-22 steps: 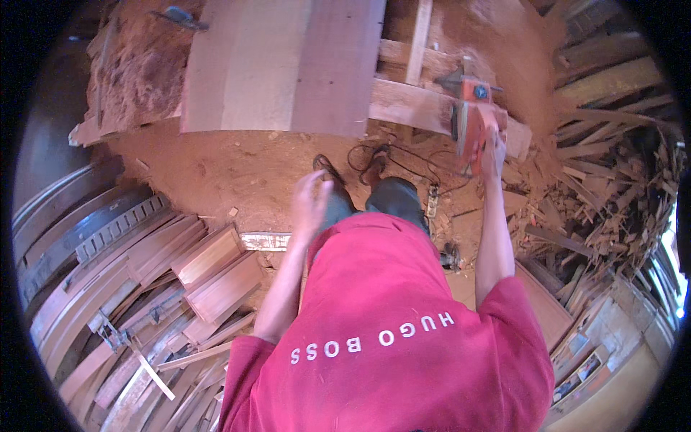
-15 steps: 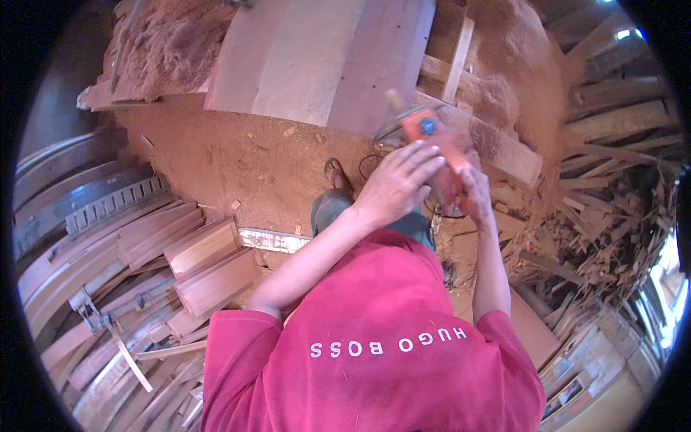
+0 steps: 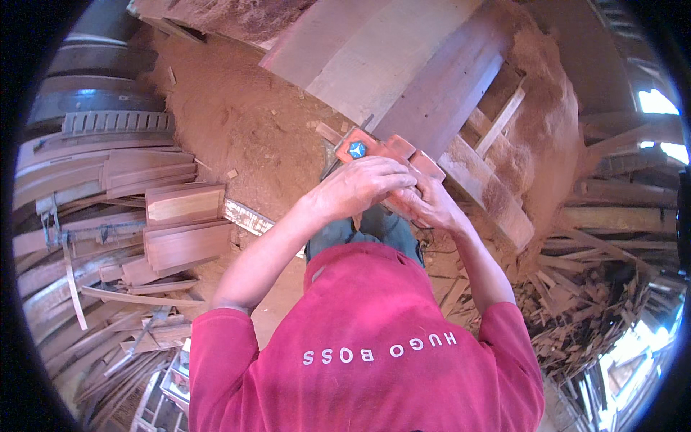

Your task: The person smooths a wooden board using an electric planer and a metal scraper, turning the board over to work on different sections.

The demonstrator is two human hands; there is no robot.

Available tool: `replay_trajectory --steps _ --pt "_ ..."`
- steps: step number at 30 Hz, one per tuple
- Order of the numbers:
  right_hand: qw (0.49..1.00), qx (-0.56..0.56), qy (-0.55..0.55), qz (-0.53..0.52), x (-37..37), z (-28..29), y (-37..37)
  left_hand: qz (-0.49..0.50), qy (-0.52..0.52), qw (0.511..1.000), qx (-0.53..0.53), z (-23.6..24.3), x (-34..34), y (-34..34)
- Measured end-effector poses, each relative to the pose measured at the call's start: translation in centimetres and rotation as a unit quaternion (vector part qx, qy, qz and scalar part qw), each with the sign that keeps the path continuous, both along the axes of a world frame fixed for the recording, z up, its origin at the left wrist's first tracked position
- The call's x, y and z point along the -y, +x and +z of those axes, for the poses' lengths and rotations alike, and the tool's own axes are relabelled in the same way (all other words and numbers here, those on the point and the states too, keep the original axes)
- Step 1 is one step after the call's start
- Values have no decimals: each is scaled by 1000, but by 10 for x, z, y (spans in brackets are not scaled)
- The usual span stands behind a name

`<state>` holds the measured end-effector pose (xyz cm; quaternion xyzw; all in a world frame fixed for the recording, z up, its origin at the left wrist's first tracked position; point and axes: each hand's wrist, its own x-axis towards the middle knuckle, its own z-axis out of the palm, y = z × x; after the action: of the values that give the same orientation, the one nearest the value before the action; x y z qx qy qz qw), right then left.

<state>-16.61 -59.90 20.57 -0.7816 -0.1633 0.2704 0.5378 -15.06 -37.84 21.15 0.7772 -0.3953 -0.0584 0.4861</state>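
Held out in front of my waist is an orange, dust-covered handheld power tool (image 3: 396, 147) with a round blue piece at one end; its exact kind I cannot make out. My left hand (image 3: 367, 183) lies across its near side, fingers closed together over the body. My right hand (image 3: 430, 203) is wrapped round the other end, its fingertips meeting those of the left. The hands hide much of the tool. Just beyond it is the near end of a wide panel of joined boards (image 3: 374, 65).
A thick plank (image 3: 497, 198) lies right of the panel, beside heaped sawdust (image 3: 543, 93). Stacked boards (image 3: 186, 248) stand at the left. Scrap wood (image 3: 576, 309) is piled at the right. Sawdust and chips cover the ground (image 3: 237, 108).
The view has turned, and the panel now slants toward the upper right. Both hands have brought the tool closer to my body and leftward. My hands have come together on it.
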Motion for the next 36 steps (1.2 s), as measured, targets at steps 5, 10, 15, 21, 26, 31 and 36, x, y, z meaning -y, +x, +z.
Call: replay_trajectory --steps 5,10,15,21,26,31,36 --pt "990 41 -132 26 21 17 -3 27 13 999 11 -21 17 -3" --pt "964 40 -256 -62 66 -27 -24 168 -41 980 -95 -47 63 -22" --pt "969 29 -227 -97 135 -81 -50 474 -23 820 -320 -160 80 -89" --pt "974 45 -212 -72 179 -109 -48 589 -24 723 -360 -240 158 -116" --pt "979 29 -192 -67 204 -119 -44 611 -31 715 -339 -235 209 -105" --pt "981 36 -182 -59 208 -136 -43 632 -20 709 -311 -238 211 -97" --pt "981 33 -182 -60 196 -133 -37 628 -24 707 -324 -236 202 -93"
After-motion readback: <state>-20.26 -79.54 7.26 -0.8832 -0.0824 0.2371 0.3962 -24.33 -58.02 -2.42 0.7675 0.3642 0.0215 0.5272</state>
